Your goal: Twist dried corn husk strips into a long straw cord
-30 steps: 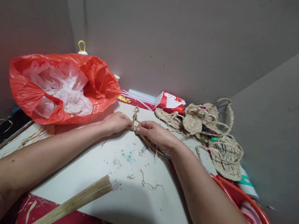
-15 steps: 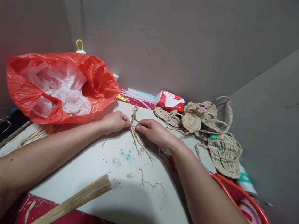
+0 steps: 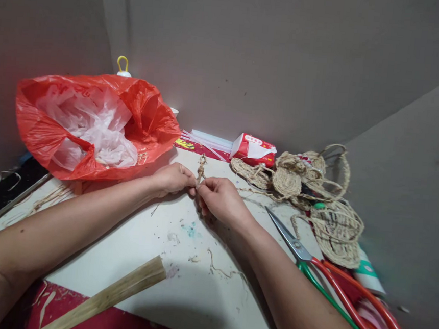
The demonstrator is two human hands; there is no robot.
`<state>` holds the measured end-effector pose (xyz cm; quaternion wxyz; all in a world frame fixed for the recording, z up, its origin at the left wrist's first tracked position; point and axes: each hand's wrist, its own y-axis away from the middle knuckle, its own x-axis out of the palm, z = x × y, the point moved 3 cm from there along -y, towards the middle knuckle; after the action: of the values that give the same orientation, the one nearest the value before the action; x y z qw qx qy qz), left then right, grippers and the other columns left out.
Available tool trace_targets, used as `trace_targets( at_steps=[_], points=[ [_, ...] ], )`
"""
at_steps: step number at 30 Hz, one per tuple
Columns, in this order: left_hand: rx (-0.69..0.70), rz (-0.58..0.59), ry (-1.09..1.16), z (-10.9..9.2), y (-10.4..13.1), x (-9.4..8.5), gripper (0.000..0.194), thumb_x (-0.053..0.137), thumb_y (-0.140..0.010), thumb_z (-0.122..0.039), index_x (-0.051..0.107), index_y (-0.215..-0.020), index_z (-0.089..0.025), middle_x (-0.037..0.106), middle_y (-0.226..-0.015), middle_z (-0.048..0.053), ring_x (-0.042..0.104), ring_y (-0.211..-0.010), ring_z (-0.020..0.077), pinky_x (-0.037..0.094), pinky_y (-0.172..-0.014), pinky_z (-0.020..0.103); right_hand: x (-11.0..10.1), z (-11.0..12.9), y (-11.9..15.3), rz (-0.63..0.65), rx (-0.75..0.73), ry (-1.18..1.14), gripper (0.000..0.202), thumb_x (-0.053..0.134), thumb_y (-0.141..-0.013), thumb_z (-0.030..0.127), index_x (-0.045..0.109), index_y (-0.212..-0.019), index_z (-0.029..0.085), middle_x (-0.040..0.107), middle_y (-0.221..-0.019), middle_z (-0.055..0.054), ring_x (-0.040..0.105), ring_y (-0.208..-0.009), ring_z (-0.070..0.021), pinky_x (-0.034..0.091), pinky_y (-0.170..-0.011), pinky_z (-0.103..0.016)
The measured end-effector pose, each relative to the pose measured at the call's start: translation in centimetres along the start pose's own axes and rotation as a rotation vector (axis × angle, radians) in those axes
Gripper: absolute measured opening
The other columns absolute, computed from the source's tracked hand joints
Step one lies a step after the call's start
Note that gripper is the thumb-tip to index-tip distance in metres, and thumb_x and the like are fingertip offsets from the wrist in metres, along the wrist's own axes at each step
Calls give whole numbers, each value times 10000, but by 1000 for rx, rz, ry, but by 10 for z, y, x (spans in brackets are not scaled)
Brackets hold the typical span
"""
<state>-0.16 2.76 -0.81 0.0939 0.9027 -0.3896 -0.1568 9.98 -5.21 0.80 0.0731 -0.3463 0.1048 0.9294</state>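
Note:
Near the back of the white board [image 3: 163, 277], a short knotted piece of straw cord [image 3: 201, 167] stands up between my hands. My left hand [image 3: 177, 177] pinches its lower end from the left side. From the right, my right hand [image 3: 219, 192] closes its thumb and fingers on the same cord, almost touching the left fingertips. The loose straw ends below the knots are hidden by my right hand. Scissors [image 3: 300, 251] with one red and one green handle lie beside my right forearm, blades apart.
A red plastic bag [image 3: 53, 129] with white bags inside stands at left, above a black phone-like slab [image 3: 5, 192]. At the back sits a red tissue pack [image 3: 257, 150]. Woven straw sandals [image 3: 336, 231] pile up at right. A flat dried leaf strip [image 3: 116, 291] lies in front.
My right hand has closed in over the cord, covering the loose straw ends that hung below. The scissors now show fully beside my right arm. The whole view has shifted slightly.

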Motion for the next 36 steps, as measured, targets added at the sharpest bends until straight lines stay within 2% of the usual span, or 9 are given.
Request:
trace_targets(
  at_steps=[7,13,22,25,27,29,31,32,36],
  points=[
    [-62,52,105,-8,4,0,241,561,-695,-165,473,-471,-154,339,-376,-68,234,-345,41,106,-382,231,3,18,13,-202,-113,392,234,447,-846,211,667,-807,142,708,-806,-165,654,-780,-290,424,-665,-340],
    [-98,58,195,-10,4,1,276,613,-654,-162,426,-451,-162,298,-365,-79,220,-344,36,99,-380,227,17,28,24,-229,-270,850,248,401,-886,152,641,-945,124,712,-762,-139,680,-665,-273,443,-558,-312],
    [-137,90,280,-8,3,4,213,572,-718,-100,561,-506,-121,472,-416,-31,344,-372,45,207,-382,187,32,38,32,-164,-410,974,268,398,-841,29,638,-952,72,693,-795,-169,667,-682,-240,436,-535,-281],
    [-152,98,309,-8,5,5,237,553,-728,-75,574,-495,-113,522,-446,-12,406,-403,51,281,-412,172,32,44,40,-105,-612,815,191,477,-849,136,667,-855,116,699,-808,-127,644,-680,-215,434,-572,-278],
    [-153,107,333,-8,5,3,231,552,-727,-68,582,-501,-111,529,-453,-8,419,-407,54,294,-413,171,18,47,43,-175,-705,548,212,509,-861,263,665,-774,150,690,-753,-78,618,-652,-184,433,-591,-268],
    [-150,114,356,-7,4,1,202,553,-731,-76,602,-538,-106,528,-460,-9,380,-382,44,259,-386,167,-8,42,39,-378,-614,237,285,485,-882,333,645,-723,159,658,-671,-44,588,-609,-152,430,-585,-250],
    [-145,129,377,-6,2,-2,152,563,-737,-92,633,-603,-92,518,-464,-13,300,-347,25,182,-351,164,-31,28,28,-546,-373,12,340,457,-899,358,599,-663,157,606,-594,-31,563,-564,-144,421,-535,-243],
    [-141,137,383,-6,1,-2,136,568,-741,-102,642,-629,-84,510,-462,-15,257,-335,17,140,-341,165,-35,20,20,-510,-257,-99,320,481,-886,364,588,-667,157,609,-610,-33,567,-558,-143,426,-511,-237],
    [-90,144,378,-5,1,-1,217,549,-761,-103,576,-546,-89,455,-409,-25,235,-322,13,101,-344,171,-16,-1,-2,-31,179,-593,252,454,-902,294,555,-719,155,631,-709,-47,577,-527,-117,473,-474,-224]
  ],
)
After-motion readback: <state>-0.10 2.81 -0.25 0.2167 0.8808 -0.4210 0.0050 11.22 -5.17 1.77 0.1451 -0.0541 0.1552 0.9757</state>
